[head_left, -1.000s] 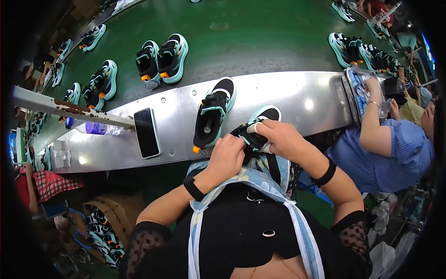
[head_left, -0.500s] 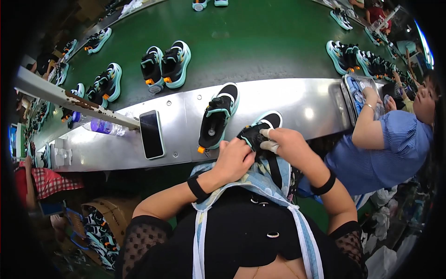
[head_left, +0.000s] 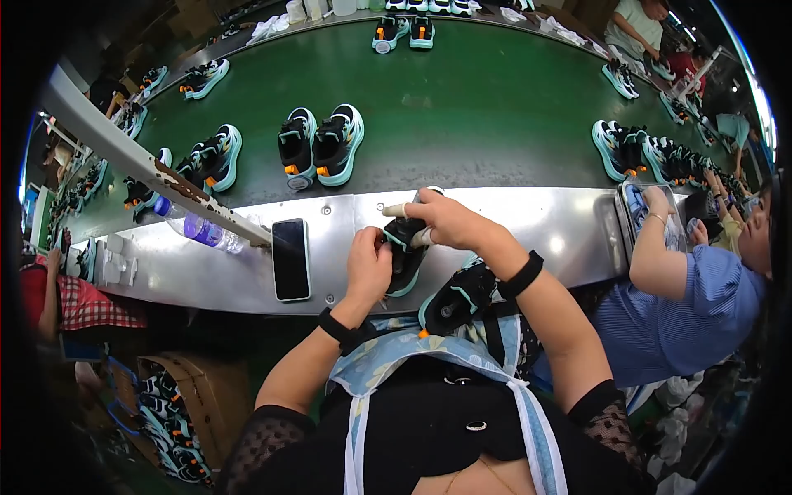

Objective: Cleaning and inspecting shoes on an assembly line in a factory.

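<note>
A black sneaker (head_left: 407,270) with a mint-green sole lies on the metal ledge in front of me, its toe mostly hidden by my right hand. My left hand (head_left: 368,266) pinches the left side of its opening, fingers closed. From above, my right hand (head_left: 452,219), with pale covers on some fingers, grips the shoe around its tongue. What lies under those fingers is hidden. Closer to my body, a matching sneaker (head_left: 460,295) with an orange heel tab rests tilted by the ledge's edge, touched by neither hand.
Left on the ledge are a phone (head_left: 290,260), a plastic bottle (head_left: 202,228) and a slanted, rusty post (head_left: 165,175). Sneaker pairs (head_left: 322,147) stand on the green conveyor belt (head_left: 462,107). At right, a co-worker in blue (head_left: 701,272) reaches into a metal tray (head_left: 631,227).
Both hands have gone from the nearer sneaker to the other one, which now sits under them. The nearer shoe has shifted toward my body. My view has tilted up slightly.
</note>
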